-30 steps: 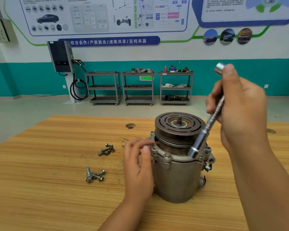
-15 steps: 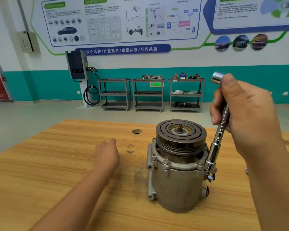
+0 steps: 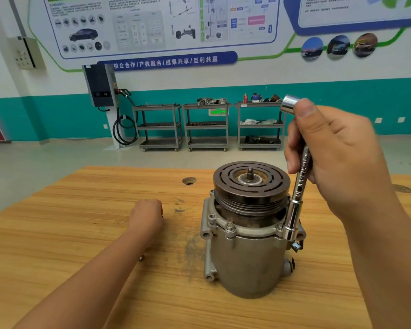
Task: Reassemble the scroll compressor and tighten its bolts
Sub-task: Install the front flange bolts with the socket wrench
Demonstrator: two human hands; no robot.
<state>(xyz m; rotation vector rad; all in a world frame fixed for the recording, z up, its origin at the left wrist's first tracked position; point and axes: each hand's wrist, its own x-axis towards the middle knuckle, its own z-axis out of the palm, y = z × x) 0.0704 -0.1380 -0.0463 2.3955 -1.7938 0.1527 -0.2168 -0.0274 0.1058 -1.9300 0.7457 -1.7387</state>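
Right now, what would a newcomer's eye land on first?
The scroll compressor stands upright mid-table, slotted pulley on top. The right hand grips a chrome socket wrench nearly upright, its lower socket at the flange on the compressor's right. The left hand is low over the table, left of it.

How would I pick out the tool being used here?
Find the wooden table, then the grey compressor standing on it. At its right edge the right hand grips a socket wrench: the only mirror-bright rod, lower end on the flange.
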